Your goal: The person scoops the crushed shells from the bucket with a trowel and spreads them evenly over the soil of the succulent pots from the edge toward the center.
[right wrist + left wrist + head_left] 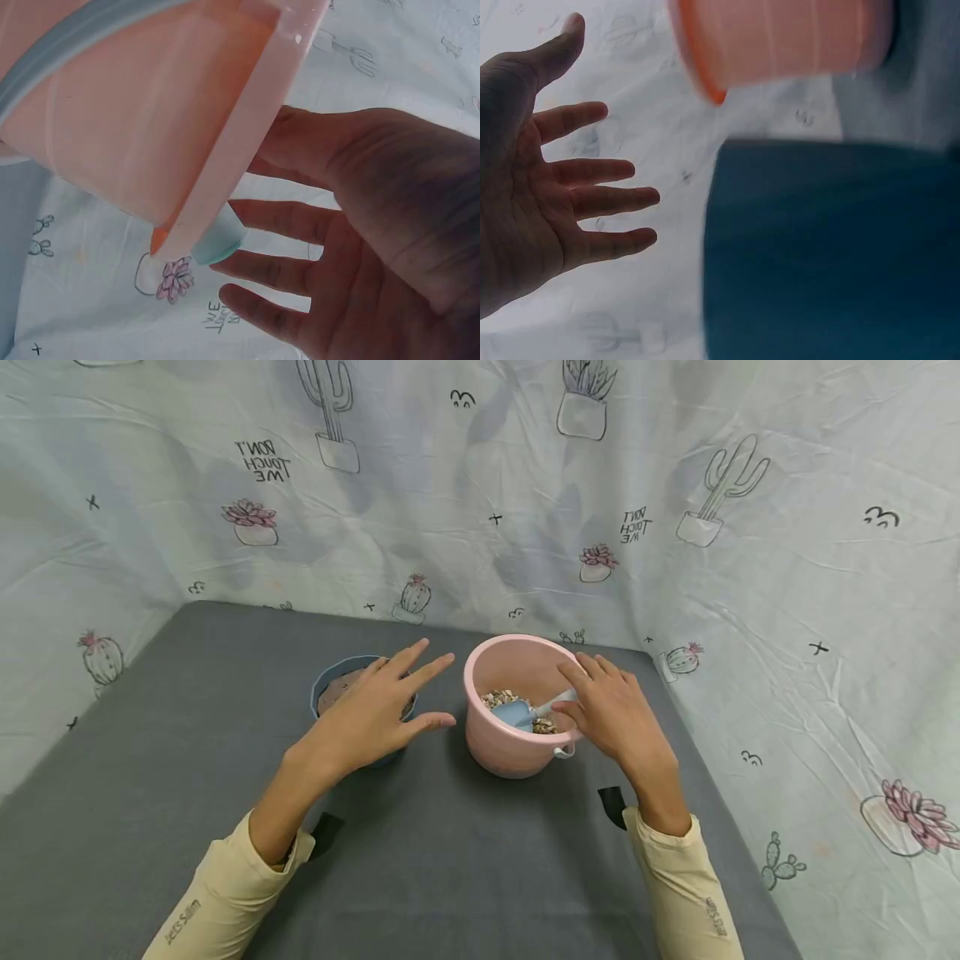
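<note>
My left hand (367, 714) hovers over the blue pot (321, 683), fingers spread and holding nothing. Brown material shows inside that pot, part of it hidden by the hand. To the right stands a pink bucket (498, 747) with small mixed stones or chips (501, 697) in it. On these lies a small scoop with a blue blade (513, 712) and a pale handle (558, 702). Over the bucket's right rim, my right hand (611, 710) has loosely extended fingers beside the handle end (219, 236); no grip on it shows, and contact is unclear.
Both containers stand on a grey-covered table (465, 860). A pale curtain (450, 485) printed with cacti hangs behind the table and along its sides. The bucket's grey carrying handle (82, 45) lies down along its outer wall.
</note>
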Demonstrator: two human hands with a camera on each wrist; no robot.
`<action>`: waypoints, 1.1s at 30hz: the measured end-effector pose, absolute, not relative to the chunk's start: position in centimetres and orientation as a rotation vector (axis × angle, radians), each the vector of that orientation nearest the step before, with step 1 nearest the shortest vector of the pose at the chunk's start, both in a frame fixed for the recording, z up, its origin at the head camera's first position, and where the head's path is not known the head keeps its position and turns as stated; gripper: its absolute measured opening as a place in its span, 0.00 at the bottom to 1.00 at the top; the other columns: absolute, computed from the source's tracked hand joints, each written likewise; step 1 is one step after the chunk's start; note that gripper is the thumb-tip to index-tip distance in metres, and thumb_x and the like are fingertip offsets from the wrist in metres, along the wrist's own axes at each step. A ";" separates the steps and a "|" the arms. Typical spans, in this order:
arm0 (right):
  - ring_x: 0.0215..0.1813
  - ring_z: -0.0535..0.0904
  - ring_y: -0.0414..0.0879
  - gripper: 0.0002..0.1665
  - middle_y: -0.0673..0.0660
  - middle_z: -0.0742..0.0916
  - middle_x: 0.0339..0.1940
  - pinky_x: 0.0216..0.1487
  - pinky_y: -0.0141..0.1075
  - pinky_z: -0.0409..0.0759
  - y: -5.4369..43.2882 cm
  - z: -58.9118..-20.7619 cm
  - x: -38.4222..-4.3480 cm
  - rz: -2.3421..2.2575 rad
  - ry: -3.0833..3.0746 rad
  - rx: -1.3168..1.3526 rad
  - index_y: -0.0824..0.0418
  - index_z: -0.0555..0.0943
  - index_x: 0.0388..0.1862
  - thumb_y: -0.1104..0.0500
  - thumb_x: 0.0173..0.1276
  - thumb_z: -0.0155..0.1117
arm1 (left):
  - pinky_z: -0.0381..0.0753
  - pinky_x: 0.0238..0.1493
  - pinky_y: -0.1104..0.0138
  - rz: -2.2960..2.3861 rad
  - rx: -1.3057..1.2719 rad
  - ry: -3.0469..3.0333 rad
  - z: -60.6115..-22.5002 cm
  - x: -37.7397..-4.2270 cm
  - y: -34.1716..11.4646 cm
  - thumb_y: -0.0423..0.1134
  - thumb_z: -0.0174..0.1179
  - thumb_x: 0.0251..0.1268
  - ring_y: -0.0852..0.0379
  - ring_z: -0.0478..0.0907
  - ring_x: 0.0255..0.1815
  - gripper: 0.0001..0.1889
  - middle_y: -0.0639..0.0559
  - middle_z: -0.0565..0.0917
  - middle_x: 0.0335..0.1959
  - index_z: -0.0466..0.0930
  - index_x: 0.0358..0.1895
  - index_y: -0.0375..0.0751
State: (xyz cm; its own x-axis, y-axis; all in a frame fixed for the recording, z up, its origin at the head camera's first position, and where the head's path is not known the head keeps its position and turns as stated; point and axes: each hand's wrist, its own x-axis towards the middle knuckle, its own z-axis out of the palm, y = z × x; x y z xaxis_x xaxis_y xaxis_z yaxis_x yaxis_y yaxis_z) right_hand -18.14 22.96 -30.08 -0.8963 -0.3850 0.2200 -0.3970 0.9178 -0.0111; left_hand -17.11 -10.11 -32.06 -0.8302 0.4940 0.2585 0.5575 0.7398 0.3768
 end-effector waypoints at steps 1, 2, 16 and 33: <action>0.75 0.73 0.70 0.34 0.68 0.78 0.74 0.68 0.68 0.73 23.0 -30.1 -18.4 0.079 -2.856 0.612 0.61 0.76 0.72 0.53 0.71 0.74 | 0.61 0.80 0.36 -0.712 -0.871 -2.791 -32.3 -17.3 -9.7 0.63 0.63 0.71 0.37 0.60 0.84 0.44 0.41 0.53 0.87 0.56 0.85 0.59; 0.74 0.74 0.68 0.33 0.67 0.80 0.73 0.67 0.66 0.74 23.0 -30.1 -18.6 0.078 -2.849 0.635 0.62 0.78 0.70 0.54 0.69 0.75 | 0.66 0.78 0.37 -0.757 -0.883 -2.797 -32.5 -17.4 -9.2 0.62 0.63 0.71 0.36 0.64 0.83 0.44 0.41 0.53 0.87 0.56 0.85 0.58; 0.57 0.76 0.62 0.12 0.60 0.85 0.55 0.53 0.53 0.79 22.1 -30.8 -21.8 -0.252 -2.921 0.667 0.61 0.89 0.28 0.58 0.53 0.86 | 0.86 0.55 0.48 -0.998 -0.772 -2.856 -34.8 -19.1 -3.4 0.60 0.70 0.66 0.35 0.84 0.64 0.53 0.34 0.50 0.86 0.54 0.84 0.36; 0.29 0.77 0.46 0.13 0.50 0.83 0.22 0.44 0.51 0.76 21.2 -31.0 -23.2 -0.169 -3.041 0.768 0.55 0.83 0.20 0.67 0.60 0.73 | 0.75 0.29 0.66 -0.881 -0.846 -2.778 -34.6 -19.8 -3.2 0.56 0.75 0.61 0.63 0.67 0.10 0.51 0.28 0.63 0.80 0.63 0.78 0.27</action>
